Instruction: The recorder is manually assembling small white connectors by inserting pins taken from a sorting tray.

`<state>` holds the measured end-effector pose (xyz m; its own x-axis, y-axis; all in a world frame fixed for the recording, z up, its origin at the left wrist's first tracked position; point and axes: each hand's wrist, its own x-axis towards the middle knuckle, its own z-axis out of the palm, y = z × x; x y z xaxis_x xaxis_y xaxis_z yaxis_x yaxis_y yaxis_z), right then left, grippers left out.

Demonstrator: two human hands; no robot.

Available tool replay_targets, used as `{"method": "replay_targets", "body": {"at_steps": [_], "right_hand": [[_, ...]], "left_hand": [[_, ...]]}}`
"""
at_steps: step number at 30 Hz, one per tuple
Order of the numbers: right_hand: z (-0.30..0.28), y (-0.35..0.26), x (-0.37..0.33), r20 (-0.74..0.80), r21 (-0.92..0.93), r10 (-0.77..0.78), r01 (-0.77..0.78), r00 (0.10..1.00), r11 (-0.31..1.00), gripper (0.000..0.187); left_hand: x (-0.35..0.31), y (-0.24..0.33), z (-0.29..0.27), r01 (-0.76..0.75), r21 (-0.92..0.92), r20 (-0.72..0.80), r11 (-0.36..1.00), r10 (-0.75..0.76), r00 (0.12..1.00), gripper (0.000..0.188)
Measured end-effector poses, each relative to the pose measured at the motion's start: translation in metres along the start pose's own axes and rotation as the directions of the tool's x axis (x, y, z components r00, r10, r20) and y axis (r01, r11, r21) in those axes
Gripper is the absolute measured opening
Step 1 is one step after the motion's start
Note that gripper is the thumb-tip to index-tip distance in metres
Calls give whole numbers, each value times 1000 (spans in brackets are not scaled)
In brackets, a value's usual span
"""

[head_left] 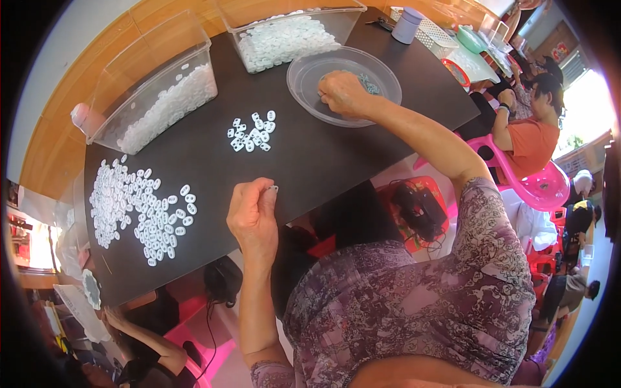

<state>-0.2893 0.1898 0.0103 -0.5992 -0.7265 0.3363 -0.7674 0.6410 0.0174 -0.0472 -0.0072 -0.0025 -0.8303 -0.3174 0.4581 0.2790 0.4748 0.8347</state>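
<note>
My left hand (253, 210) is closed above the front edge of the dark table, pinching a small white plastic piece (274, 189) between thumb and fingertips. Inside a round clear tray (301, 84), my right hand (346, 94) has its fingers drawn together. Beside its knuckles lie small grey-green parts (369, 84). Whatever the right fingertips grip is hidden. Between the hands and the far bins, a small cluster of white oval pieces with holes (252, 136) rests on the tabletop. A larger spread of similar white oval pieces (158, 223) covers the table's left end.
Two clear bins of white pieces, a left bin (171, 113) and a far bin (284, 42), stand along the back. A lilac container (407, 26) is at the far right, near a white basket (433, 39). Another person (533, 132) sits on a pink chair (550, 184) to the right.
</note>
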Motion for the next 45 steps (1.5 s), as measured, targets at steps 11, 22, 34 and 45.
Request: {"method": "replay_targets", "body": {"at_steps": [11,22,34,45], "right_hand": [[-2,-6,-2,-16,15,-33,34,999,999,11],[-67,-78,-26,-48,470,133,-95,990,878,6],[-56,-172,-38,272,928,-22,-256,962,269,9],[-55,-187,-41,316,910,-41,-291,948,295,10]], "left_hand": [[-8,5,-4,375,-529,69,762,-401,913,6],[-16,4,-6,333,-687,5,646,-453,891,17],[-26,9,-16,381,-779,127,498,-470,873,9],[-35,8,-21,390,-740,107,548,-476,873,8]]}}
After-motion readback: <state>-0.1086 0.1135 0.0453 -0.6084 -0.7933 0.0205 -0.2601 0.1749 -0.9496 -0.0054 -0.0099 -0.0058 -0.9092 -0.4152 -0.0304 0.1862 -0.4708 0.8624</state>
